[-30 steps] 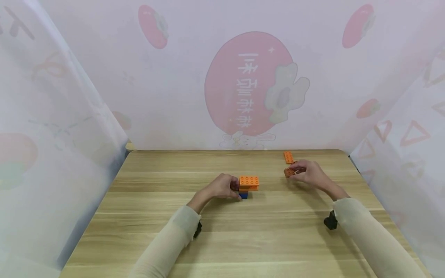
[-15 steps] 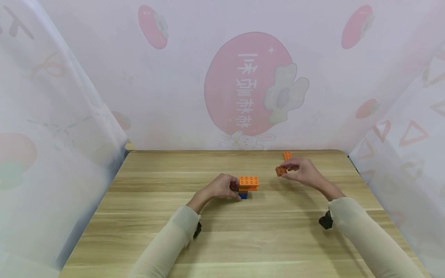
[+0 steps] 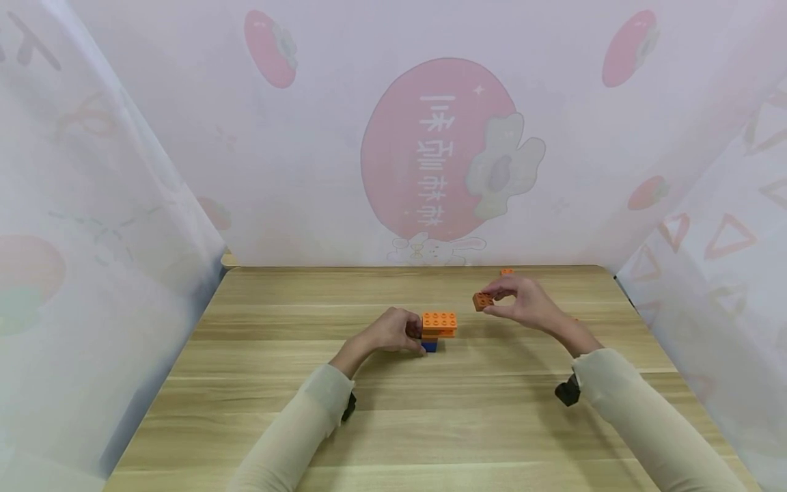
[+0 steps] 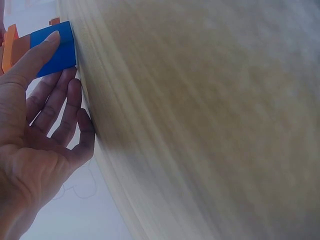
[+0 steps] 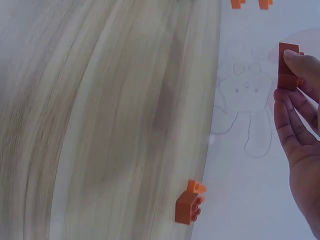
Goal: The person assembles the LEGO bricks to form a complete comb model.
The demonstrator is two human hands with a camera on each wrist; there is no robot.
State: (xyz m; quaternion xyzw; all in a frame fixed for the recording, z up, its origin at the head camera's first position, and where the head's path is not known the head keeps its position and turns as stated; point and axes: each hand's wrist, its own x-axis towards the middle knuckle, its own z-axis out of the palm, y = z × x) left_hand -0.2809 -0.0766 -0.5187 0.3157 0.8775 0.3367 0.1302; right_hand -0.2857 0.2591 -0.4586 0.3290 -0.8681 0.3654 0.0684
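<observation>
My left hand (image 3: 393,330) grips the left side of a small stack of toy building bricks (image 3: 439,321). Bright orange studded pieces top it, a brown-orange layer lies below, and a blue brick (image 4: 56,49) forms the base. In the left wrist view the thumb presses on the blue brick. To the right of the stack, my right hand (image 3: 521,302) pinches a brown-orange brick (image 3: 483,301) between thumb and fingers, held up off the table. The right wrist view shows this brick (image 5: 288,67) with its studs facing right, apart from the stack.
At the back of the wooden table (image 3: 295,424) an orange brick (image 3: 507,272) shows partly behind the right hand. Another brown-orange brick (image 5: 186,207) lies in the right wrist view, beside an orange piece (image 5: 196,186). A printed white curtain (image 3: 295,171) hangs around the table's back and sides.
The right hand has lifted the brown-orange brick and carried it left toward the stack, away from the loose bricks. The left hand and the stack have stayed in place.
</observation>
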